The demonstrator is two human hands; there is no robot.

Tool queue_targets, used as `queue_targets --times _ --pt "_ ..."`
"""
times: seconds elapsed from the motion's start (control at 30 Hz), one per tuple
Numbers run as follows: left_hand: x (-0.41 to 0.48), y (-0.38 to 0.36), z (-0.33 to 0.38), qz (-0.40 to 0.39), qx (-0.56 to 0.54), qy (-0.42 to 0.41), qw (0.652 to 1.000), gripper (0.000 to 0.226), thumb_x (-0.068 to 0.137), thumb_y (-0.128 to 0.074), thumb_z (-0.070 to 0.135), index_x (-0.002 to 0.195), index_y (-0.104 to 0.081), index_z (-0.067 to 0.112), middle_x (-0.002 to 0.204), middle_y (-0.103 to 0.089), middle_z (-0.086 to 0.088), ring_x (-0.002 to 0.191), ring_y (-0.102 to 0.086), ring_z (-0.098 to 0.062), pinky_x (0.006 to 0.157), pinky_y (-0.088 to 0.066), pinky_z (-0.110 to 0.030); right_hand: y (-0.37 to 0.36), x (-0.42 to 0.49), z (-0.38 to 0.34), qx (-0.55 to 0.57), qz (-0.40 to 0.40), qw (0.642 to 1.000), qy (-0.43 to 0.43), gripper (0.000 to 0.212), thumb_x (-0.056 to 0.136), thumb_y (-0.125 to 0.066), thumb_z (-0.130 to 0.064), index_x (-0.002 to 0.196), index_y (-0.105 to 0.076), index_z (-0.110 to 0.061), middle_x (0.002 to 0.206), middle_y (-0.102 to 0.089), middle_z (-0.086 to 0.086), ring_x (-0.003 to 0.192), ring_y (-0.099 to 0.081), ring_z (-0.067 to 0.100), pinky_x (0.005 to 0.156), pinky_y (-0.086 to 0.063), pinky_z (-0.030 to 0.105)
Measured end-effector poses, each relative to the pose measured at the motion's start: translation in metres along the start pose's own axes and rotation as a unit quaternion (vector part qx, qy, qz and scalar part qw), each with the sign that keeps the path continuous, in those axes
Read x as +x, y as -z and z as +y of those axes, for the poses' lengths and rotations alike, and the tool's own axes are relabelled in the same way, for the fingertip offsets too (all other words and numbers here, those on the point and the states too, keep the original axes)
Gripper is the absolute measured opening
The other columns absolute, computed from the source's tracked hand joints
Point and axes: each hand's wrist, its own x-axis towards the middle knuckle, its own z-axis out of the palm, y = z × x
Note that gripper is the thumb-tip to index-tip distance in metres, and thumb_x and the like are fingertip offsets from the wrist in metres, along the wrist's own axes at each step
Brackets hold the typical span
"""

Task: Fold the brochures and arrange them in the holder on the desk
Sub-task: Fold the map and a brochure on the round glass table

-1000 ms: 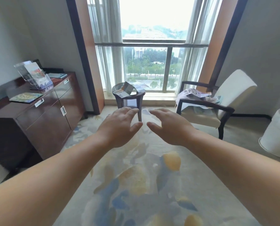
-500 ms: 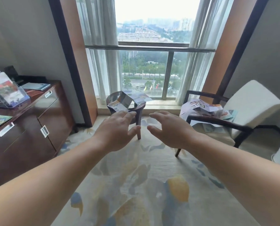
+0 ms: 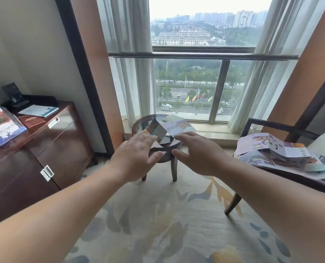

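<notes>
Patterned carpet (image 3: pixel 157 224) covers the floor nearest the camera. Above it both bare arms reach forward. The left hand (image 3: pixel 133 156) and right hand (image 3: pixel 197 154) are spread, fingers loosely extended, grasping nothing.

Just beyond the fingertips stands a small round side table (image 3: pixel 157 154) with a glass top. A partly unfolded brochure (image 3: pixel 167 126) lies on it, one panel standing up. Whether the left fingertips touch its near edge cannot be told.

Judged step: fetching an unfolded brochure, folding not yet begun. The next move calls for both hands closing on the sheet's edges without creasing it.

To the right, more open brochures (image 3: pixel 277 154) are heaped on an armchair (image 3: pixel 271 128). To the left, the holder (image 3: pixel 2 128) sits on the desk (image 3: pixel 59 145), well apart from both hands. The window (image 3: pixel 195 73) lies furthest.
</notes>
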Motion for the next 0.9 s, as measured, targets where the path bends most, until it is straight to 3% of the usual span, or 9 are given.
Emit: queue_targets --times 0.6,0.9 --pt "0.288 -0.065 -0.134 -0.058 -0.031 -0.005 0.998 0.062 0.094 -0.032 0.058 0.149 -0.029 0.029 0.152 -0.035 0.003 0.139 -0.029 -0.017 0.11 -0.024 -0.039 -0.046 0.292 0.096 0.0 -0.044 0.998 -0.047 0.058 0.095 -0.044 -0.054 0.147 -0.038 -0.03 0.153 -0.037 -0.009 0.136 -0.04 0.016 0.104 -0.039 0.036" --pt "0.395 -0.115 -0.17 -0.087 -0.031 0.027 0.995 0.058 0.096 -0.034 0.055 0.148 -0.029 0.03 0.149 -0.037 0.004 0.138 -0.029 -0.016 0.11 -0.025 -0.038 -0.075 0.406 0.164 0.006 -0.075 0.997 -0.03 0.056 0.095 -0.044 -0.053 0.146 -0.04 -0.028 0.151 -0.04 -0.007 0.132 -0.044 0.017 0.097 -0.037 0.031"
